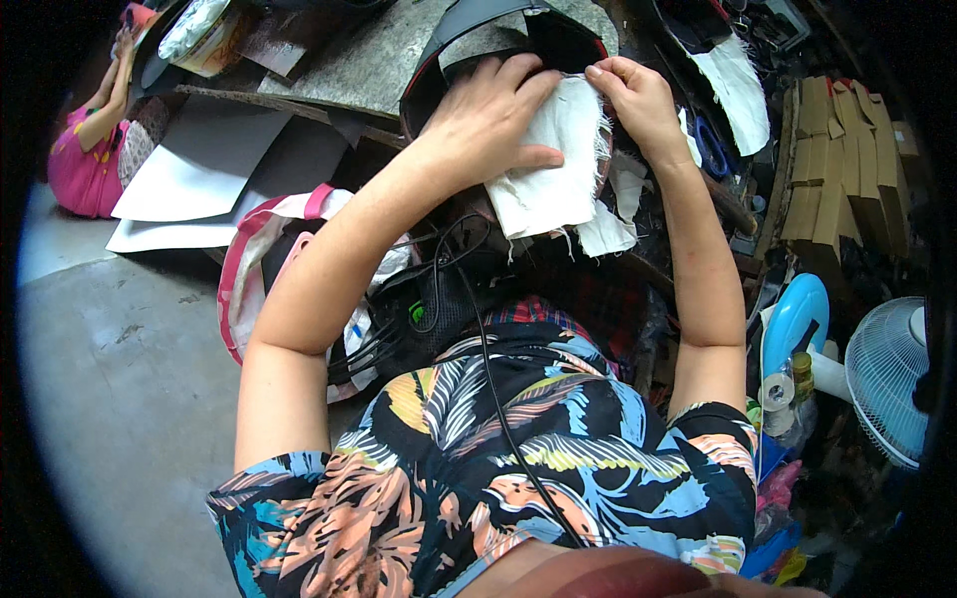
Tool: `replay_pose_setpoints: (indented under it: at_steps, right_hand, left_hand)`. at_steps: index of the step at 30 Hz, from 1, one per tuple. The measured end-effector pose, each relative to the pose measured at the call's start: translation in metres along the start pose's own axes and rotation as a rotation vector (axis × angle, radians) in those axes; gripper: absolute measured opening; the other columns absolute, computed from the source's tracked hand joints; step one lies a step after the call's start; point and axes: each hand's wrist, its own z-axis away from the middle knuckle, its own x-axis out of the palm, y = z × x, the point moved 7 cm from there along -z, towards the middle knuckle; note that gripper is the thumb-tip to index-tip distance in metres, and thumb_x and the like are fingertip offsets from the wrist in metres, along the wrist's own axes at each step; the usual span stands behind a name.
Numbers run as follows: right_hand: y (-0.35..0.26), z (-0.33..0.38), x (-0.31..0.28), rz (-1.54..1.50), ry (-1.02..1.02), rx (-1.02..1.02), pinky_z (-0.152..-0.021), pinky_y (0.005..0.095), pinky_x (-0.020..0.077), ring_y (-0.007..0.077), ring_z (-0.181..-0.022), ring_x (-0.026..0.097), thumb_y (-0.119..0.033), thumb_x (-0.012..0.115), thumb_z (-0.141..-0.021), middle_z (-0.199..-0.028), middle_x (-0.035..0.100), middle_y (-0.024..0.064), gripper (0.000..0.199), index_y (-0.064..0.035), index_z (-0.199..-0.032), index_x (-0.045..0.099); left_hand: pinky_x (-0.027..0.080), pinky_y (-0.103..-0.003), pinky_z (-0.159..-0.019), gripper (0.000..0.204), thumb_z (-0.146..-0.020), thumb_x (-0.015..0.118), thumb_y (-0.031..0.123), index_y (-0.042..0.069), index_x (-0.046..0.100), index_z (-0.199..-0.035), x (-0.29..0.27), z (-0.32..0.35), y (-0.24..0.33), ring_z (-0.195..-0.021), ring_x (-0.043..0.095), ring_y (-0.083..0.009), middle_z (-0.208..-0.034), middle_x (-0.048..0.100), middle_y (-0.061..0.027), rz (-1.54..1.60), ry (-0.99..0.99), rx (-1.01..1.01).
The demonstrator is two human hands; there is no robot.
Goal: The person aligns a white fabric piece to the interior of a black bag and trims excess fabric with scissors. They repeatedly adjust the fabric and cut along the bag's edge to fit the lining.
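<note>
A piece of white cloth (pixel 553 189) with frayed edges hangs over the near side of a curved black piece with red edging (pixel 454 30). My left hand (pixel 488 120) lies on the cloth with its fingers spread. Its thumb rests on the cloth, while its fingertips reach toward the hollow of the black piece. At the cloth's upper right corner, my right hand (pixel 643 105) is closed, thumb and forefinger pinching the frayed edge. The inside of the black piece is mostly in shadow.
A worn grey board (pixel 374 60) lies behind the black piece. Another white cloth (pixel 733 90) is at the right, near stacked cardboard (pixel 832 159). White sheets (pixel 204 164) and a pink-trimmed bag (pixel 239 289) are left. A fan (pixel 887 379) stands right. Another person (pixel 90 159) sits far left.
</note>
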Motion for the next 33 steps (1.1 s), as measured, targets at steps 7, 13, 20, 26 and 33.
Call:
replay_pose_setpoints:
  at_steps: [7,13,20,26,33]
  right_hand:
    - [-0.012,0.011,0.000,-0.173,-0.083,0.021,-0.069,0.0267,0.0526,0.0130,-0.075,0.067,-0.020,0.073,-0.090,-0.087,0.073,0.0092,0.032,-0.0037,-0.117,0.068]
    - [-0.022,0.018,0.002,-0.343,-0.113,-0.030,-0.077,0.0225,0.0507,0.0089,-0.084,0.063,-0.005,0.073,-0.086,-0.094,0.067,0.0046,0.041,-0.0049,-0.123,0.058]
    - [-0.020,0.018,0.006,-0.375,-0.048,0.001,-0.073,0.0230,0.0511,0.0088,-0.080,0.063,-0.011,0.076,-0.085,-0.091,0.067,0.0040,0.041,-0.0046,-0.121,0.056]
    - [-0.031,0.022,0.006,-0.198,-0.059,-0.077,-0.068,0.0208,0.0491,0.0061,-0.076,0.060,-0.009,0.073,-0.088,-0.086,0.067,0.0026,0.041,-0.0043,-0.124,0.053]
    - [-0.030,0.022,0.004,-0.308,-0.146,-0.026,-0.070,0.0180,0.0466,0.0037,-0.080,0.059,-0.008,0.068,-0.092,-0.086,0.063,-0.0013,0.041,-0.0006,-0.129,0.051]
  left_hand:
    - [0.049,-0.041,-0.091,0.040,-0.081,0.076,0.026,0.008,0.067,-0.115,-0.009,-0.014,0.006,-0.105,0.058,-0.0295,-0.108,0.063,-0.0102,0.147,-0.106,0.138]
    - [0.056,-0.042,-0.081,0.021,-0.084,0.070,0.018,0.010,0.071,-0.104,-0.012,-0.052,-0.013,-0.094,0.070,-0.0302,-0.100,0.071,-0.0105,0.125,0.027,0.010]
    - [0.056,-0.041,-0.081,0.019,-0.084,0.071,0.024,0.009,0.075,-0.095,-0.005,-0.049,-0.022,-0.088,0.071,-0.0300,-0.090,0.073,-0.0126,0.182,0.048,-0.137]
    - [0.053,-0.031,-0.065,0.023,-0.090,0.070,0.024,0.003,0.075,-0.099,-0.003,-0.049,-0.038,-0.068,0.068,-0.0175,-0.077,0.071,-0.0103,0.439,-0.002,-0.280]
    - [0.053,-0.032,-0.067,0.025,-0.092,0.065,0.022,0.001,0.073,-0.102,0.013,-0.045,-0.050,-0.067,0.066,-0.0174,-0.077,0.071,-0.0110,0.695,-0.070,-0.460]
